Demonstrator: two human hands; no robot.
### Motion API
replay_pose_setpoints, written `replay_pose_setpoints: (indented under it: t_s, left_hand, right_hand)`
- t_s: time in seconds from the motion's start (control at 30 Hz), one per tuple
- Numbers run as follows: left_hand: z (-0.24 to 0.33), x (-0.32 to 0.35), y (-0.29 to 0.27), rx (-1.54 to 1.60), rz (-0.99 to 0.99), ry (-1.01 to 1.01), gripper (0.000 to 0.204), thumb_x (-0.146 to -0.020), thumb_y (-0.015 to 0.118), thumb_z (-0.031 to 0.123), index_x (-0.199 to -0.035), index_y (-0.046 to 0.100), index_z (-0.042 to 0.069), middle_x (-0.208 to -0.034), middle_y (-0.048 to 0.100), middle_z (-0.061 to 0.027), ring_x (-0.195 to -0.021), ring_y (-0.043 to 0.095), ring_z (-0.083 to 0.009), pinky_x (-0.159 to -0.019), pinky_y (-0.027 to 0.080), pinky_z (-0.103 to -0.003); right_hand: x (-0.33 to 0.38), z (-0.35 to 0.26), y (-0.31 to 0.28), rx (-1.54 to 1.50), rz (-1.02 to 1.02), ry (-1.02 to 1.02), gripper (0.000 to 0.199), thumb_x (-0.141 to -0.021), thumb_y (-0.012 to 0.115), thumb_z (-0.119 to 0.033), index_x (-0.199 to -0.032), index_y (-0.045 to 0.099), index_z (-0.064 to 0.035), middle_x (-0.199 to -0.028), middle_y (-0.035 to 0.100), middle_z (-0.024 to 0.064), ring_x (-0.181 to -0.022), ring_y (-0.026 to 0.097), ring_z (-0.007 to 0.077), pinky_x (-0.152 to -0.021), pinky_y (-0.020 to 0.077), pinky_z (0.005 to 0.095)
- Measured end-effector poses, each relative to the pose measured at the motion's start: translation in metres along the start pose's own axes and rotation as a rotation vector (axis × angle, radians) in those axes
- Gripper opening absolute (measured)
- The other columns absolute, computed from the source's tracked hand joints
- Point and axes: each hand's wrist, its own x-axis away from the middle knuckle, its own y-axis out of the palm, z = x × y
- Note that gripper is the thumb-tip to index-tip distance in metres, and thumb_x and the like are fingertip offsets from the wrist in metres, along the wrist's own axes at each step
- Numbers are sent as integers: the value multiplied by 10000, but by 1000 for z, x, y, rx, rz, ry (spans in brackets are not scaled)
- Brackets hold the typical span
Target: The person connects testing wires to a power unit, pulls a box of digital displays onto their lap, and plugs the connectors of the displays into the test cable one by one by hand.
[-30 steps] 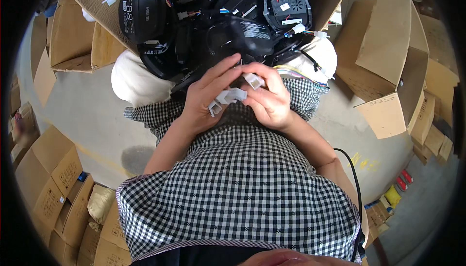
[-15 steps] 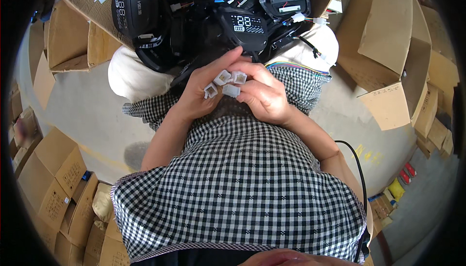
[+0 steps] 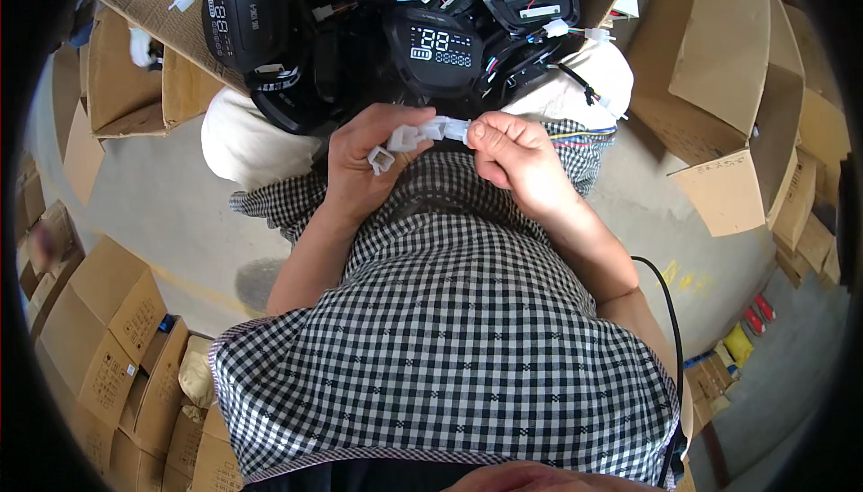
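Several white plastic wire connectors [image 3: 404, 139] sit in my left hand [image 3: 360, 155], its fingers closed round them. One of them, with an open square end, sticks out toward me. My right hand [image 3: 517, 152] pinches another white connector [image 3: 457, 130] between thumb and fingers. That connector lies end to end with one of those in my left hand; whether they are fully joined I cannot tell. Just beyond my hands is a black display unit [image 3: 435, 52] with white digits on its face. The wires behind the connectors are mostly hidden.
More black display units [image 3: 249, 20] with loose wires lie piled on a cardboard sheet [image 3: 148, 8] ahead of me. Open cardboard boxes stand to the right [image 3: 719, 88] and left [image 3: 126, 106]. More cartons [image 3: 99, 330] stack at the lower left. A black cable [image 3: 667, 312] runs by my right arm.
My right hand has moved right and turned, and the connector it holds now lines up with one in my left hand. The nearest display unit shows more of its face.
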Motion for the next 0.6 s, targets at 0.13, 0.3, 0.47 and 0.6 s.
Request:
replay_pose_setpoints:
  t_s: [0.13,0.3,0.47,0.6]
  left_hand:
    - [0,6,0,22,-41,-66,367,-705,739,-46,-1046,689,78,-956,668,-75,-869,646,-174,-730,517,-271]
    - [5,3,-5,10,-104,-130,355,-689,772,-9,-1024,706,88,-928,690,-75,-828,653,-168,-702,514,-260]
    - [2,7,-6,30,-100,-118,326,-688,782,14,-997,710,87,-914,693,-68,-801,659,-167,-693,513,-260]
    - [-11,15,-9,-105,-150,49,304,-675,779,47,-967,712,93,-891,691,-80,-788,666,-196,-686,519,-277]
  right_hand:
    - [3,9,-4,-57,-12,88,211,-953,538,-179,-809,576,-30,-559,427,-57,-450,319,20,-404,214,194]
    - [5,10,-10,-145,-73,161,217,-959,539,-188,-806,577,-39,-561,407,-66,-458,308,17,-410,210,197]
    - [6,23,-3,102,-74,-79,225,-968,535,-191,-807,583,-40,-571,409,-78,-485,316,10,-431,243,197]
    - [3,16,-1,386,-15,-31,261,-951,552,-180,-743,600,-31,-575,458,-63,-499,371,20,-446,296,208]
